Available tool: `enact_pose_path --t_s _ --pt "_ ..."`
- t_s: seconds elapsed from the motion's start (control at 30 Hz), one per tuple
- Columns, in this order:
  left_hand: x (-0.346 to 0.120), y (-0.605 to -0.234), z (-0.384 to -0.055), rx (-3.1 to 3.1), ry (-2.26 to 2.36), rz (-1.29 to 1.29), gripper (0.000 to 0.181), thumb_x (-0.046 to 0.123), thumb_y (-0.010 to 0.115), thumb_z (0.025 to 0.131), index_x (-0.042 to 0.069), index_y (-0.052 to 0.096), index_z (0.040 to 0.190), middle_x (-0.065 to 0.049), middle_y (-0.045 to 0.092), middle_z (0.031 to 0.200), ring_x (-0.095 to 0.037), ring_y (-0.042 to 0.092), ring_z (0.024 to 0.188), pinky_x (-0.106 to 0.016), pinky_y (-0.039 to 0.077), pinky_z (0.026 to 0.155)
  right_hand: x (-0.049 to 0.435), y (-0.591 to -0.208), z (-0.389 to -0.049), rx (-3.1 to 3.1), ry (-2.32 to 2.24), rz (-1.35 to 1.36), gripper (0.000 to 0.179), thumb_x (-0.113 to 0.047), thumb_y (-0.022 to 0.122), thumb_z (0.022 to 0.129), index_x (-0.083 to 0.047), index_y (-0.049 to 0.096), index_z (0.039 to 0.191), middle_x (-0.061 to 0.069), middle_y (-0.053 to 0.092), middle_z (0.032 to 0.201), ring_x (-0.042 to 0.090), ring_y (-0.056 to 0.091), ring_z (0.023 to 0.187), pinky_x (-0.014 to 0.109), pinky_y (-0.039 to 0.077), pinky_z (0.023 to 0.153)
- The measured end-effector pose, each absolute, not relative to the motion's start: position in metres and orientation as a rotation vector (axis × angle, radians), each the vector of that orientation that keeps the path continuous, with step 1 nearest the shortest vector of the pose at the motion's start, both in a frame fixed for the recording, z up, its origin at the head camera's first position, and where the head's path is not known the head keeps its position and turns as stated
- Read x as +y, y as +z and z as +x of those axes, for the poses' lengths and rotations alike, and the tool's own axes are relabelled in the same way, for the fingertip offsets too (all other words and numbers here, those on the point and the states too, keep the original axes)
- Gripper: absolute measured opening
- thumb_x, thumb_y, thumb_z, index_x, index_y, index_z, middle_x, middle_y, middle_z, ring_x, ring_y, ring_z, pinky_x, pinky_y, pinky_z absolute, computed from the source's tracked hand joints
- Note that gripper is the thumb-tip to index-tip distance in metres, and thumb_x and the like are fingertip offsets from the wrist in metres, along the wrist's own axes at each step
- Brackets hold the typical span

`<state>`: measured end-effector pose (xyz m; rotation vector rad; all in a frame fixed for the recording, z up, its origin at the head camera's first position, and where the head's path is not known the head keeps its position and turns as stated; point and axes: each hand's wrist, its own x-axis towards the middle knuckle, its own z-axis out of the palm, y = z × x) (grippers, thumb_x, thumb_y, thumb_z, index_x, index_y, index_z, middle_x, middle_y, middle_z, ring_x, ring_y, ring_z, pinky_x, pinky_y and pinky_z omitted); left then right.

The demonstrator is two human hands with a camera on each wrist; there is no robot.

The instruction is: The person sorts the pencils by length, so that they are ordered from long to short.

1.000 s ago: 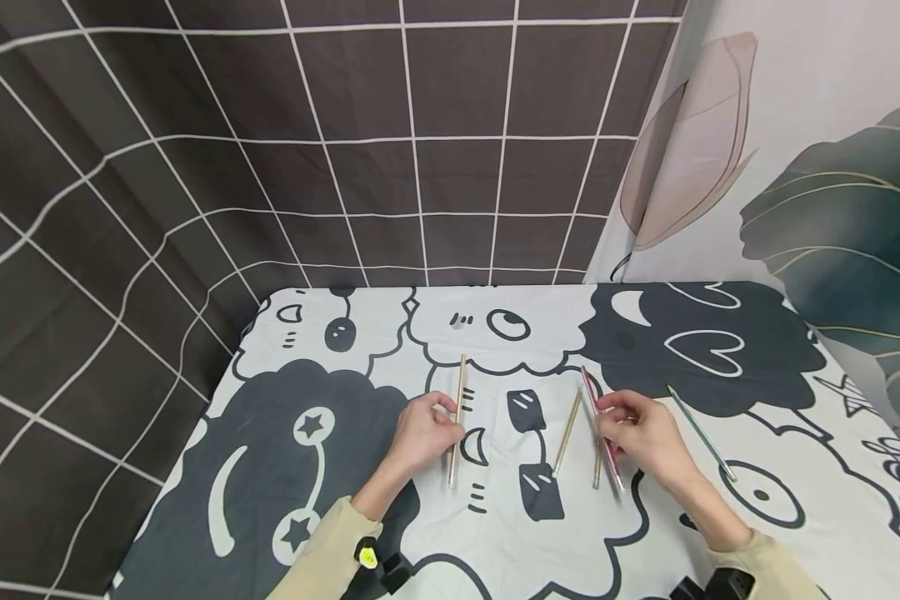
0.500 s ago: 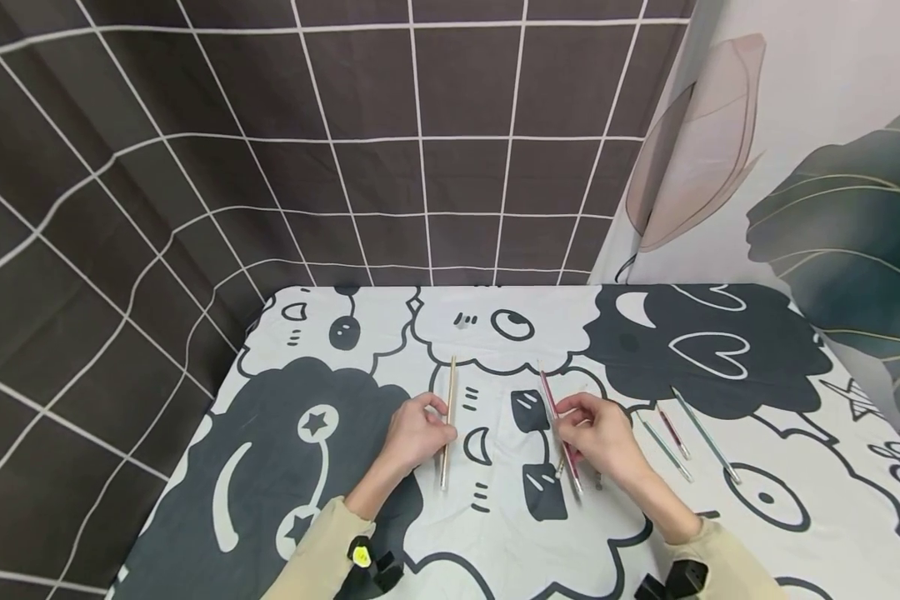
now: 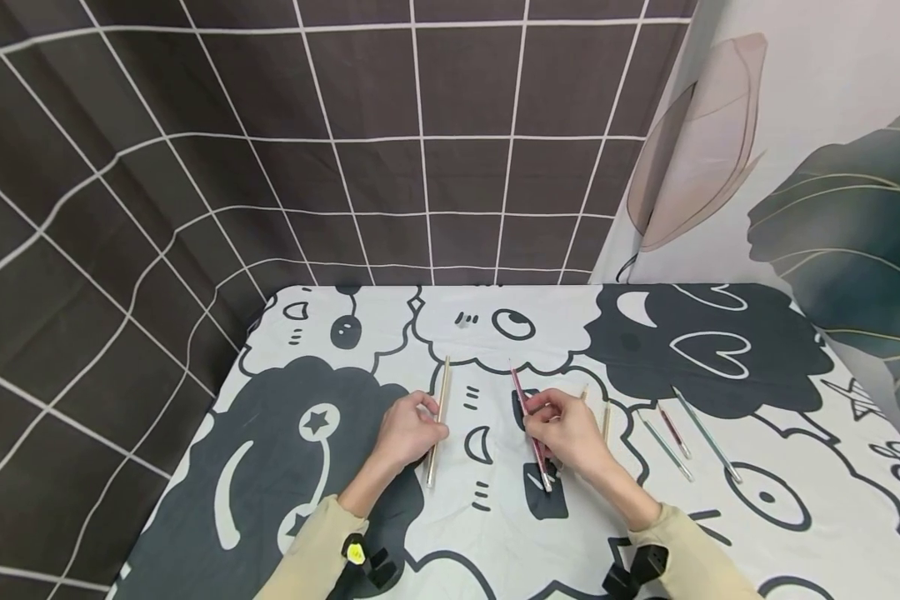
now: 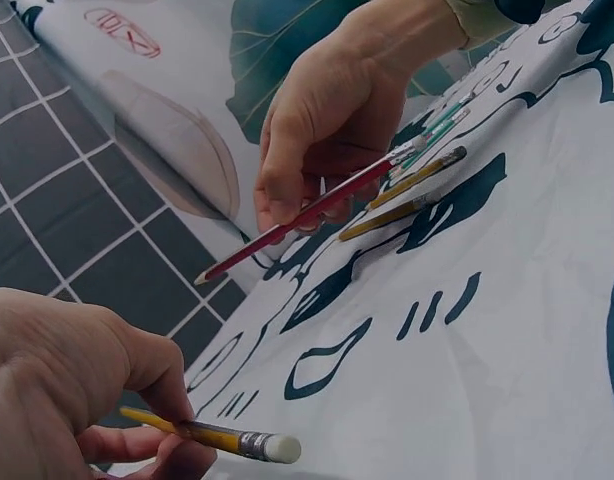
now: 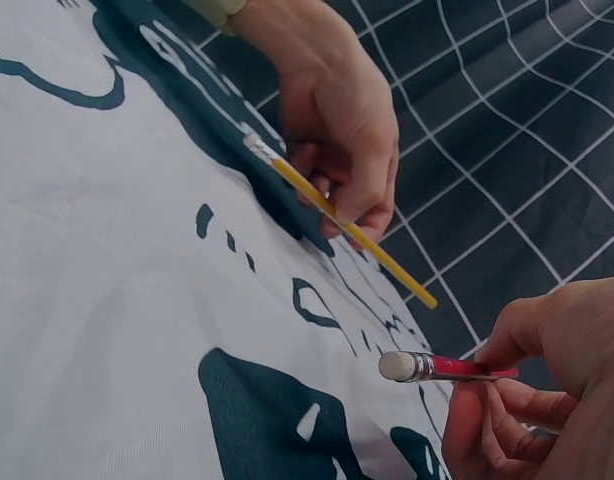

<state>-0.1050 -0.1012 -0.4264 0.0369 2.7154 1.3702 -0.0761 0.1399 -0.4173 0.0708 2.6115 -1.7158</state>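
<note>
Left-hand grip [image 3: 411,429] is pinching a yellow pencil [image 5: 312,195] at the lower middle of the head view, while the right-hand grip [image 3: 566,429] is pinching a red pencil [image 4: 342,194] slightly farther right. Two green pencils [image 3: 707,435] are lying slanted on the tabletop [image 3: 585,542] toward the lower right.

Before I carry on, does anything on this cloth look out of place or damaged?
No spill or clear damage shows. The one oddity: a short red pencil lies between two longer green pencils, mismatching their colour, while the right hand holds another red pencil.
</note>
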Motion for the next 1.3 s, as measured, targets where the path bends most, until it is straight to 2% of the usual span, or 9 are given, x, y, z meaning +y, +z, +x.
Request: enact_pose_path --t_s 0.17,0.53,1.3 --pt "-0.108 -0.429 -0.106 2.738 1.341 0.0 0.018 0.002 0.068 0.068 0.006 0.064 0.084 -0.001 0.058 0.067 -0.017 0.054 0.06 -0.034 0.044 0.058 0.132 -0.419 -0.078 2.594 -1.735 0.041 0.014 0.007 0.064 0.081 0.003 0.065 0.094 0.003 0.06 0.068 0.017 0.057 0.048 0.032 0.051 0.044" --pt "-0.117 -0.427 -0.106 2.776 1.31 -0.004 0.017 0.002 0.07 0.069 0.005 0.067 0.085 0.0 0.06 0.068 -0.017 0.056 0.062 -0.035 0.045 0.058 0.117 -0.423 -0.081 2.606 -1.689 0.069 0.015 0.004 0.063 0.079 -0.002 0.066 0.092 0.001 0.062 0.067 0.015 0.058 0.052 0.033 0.051 0.044" --pt "-0.124 -0.428 -0.107 2.771 1.304 -0.059 0.016 0.004 0.072 0.071 0.004 0.067 0.086 0.001 0.064 0.067 -0.016 0.059 0.06 -0.036 0.046 0.061 0.092 -0.428 -0.091 2.544 -1.683 0.139 0.016 0.005 0.064 0.076 -0.003 0.066 0.09 0.001 0.062 0.065 0.013 0.051 0.042 0.025 0.042 0.04"
